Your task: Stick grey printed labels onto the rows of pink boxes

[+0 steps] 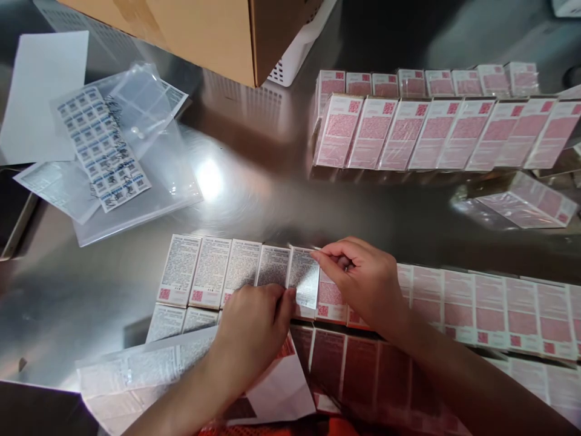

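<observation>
A long row of small white-and-pink cartons [454, 303] lies flat along the near side of a shiny steel table [272, 175]. The leftmost cartons [200, 269] carry white printed labels over their faces. My right hand [363, 281] pinches the top right corner of a white label [303, 275] lying on one carton. My left hand [254, 327] holds that label's lower left edge with thumb and fingers. A label backing sheet [136, 369] lies under my left forearm.
Two more rows of pink cartons [436, 130] stand at the back right, with one wrapped bundle [526, 203] beside them. Clear plastic sleeves with sticker sheets [104, 145] and white paper [40, 91] lie at the left. A cardboard box [213, 30] and white basket [295, 51] sit at the back.
</observation>
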The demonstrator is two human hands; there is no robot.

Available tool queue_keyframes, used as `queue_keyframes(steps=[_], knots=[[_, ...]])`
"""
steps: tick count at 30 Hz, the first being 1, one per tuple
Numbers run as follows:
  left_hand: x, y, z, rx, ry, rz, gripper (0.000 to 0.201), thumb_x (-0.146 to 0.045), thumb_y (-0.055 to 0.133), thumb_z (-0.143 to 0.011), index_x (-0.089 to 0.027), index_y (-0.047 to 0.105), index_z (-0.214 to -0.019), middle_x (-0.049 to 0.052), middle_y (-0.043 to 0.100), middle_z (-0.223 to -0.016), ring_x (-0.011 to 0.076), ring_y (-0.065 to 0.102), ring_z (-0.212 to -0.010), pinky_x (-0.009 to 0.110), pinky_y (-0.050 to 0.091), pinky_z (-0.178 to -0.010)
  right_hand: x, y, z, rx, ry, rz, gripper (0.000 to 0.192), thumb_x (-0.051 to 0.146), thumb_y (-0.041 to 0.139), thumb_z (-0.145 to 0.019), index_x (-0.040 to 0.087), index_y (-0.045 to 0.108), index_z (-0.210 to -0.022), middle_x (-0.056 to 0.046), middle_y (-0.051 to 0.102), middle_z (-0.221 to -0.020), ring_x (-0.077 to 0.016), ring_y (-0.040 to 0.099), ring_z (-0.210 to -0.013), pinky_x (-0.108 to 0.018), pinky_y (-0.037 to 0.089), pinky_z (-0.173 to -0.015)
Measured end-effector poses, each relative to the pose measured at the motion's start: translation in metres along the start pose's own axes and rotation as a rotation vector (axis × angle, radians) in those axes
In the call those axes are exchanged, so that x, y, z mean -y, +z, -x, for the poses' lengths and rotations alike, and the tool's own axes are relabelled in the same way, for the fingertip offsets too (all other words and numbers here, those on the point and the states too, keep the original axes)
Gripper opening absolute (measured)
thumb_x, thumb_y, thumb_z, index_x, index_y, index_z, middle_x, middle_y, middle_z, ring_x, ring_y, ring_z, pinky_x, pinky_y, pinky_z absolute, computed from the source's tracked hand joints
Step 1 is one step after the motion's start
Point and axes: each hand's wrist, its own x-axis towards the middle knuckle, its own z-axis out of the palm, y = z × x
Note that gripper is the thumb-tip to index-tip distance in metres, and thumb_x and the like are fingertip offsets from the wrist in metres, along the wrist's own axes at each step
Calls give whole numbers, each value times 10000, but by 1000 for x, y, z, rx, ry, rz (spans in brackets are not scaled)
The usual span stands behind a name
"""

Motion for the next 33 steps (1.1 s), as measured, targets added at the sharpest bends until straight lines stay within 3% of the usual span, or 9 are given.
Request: queue_keyframes(steps=[16, 21, 26, 29, 33], knots=[[-6, -7, -2, 18, -28, -56, 430, -368, 385, -959, -211, 658, -667, 48, 672, -616, 190, 589, -577, 309, 227, -564, -1, 2, 1, -9, -20, 11, 136, 263, 676, -862, 198, 653, -745, 29, 617, -674, -99, 566, -611, -235, 424, -595], [-4, -5, -2, 2, -32, -36, 441, -393, 388, -953, -209, 652, -652, 47, 674, -621, 183, 583, -577, 297, 257, -573, -4, 2, 2, -27, 47, -20, 111, 251, 712, -813, 210, 614, -780, 37, 572, -694, -96, 536, -573, -232, 430, -580], [-5, -4, -1, -24, -46, -7, 443, -398, 408, -937, -199, 648, -622, 43, 659, -602, 162, 560, -566, 287, 261, -574, -7, 5, 3, -31, 162, -66, 318, 364, 681, -834, 221, 514, -1065, 30, 554, -806, -93, 530, -534, -247, 437, -557], [-6, -4, 0, -50, -48, 6, 447, -400, 412, -930, -195, 646, -608, 37, 636, -575, 151, 533, -548, 284, 247, -565, -3, 5, 2, 14, 99, 85, 432, 515, 689, -806, 223, 518, -1074, -12, 602, -885, -151, 582, -624, -282, 417, -568], [-6, -3, 0, -94, -42, 19, 454, -448, 433, -911, -193, 653, -608, 33, 623, -570, 150, 509, -560, 280, 249, -572, 6, 4, 3, 46, 38, 234, 473, 526, 686, -808, 221, 501, -1117, -44, 648, -993, -210, 635, -713, -308, 388, -566]])
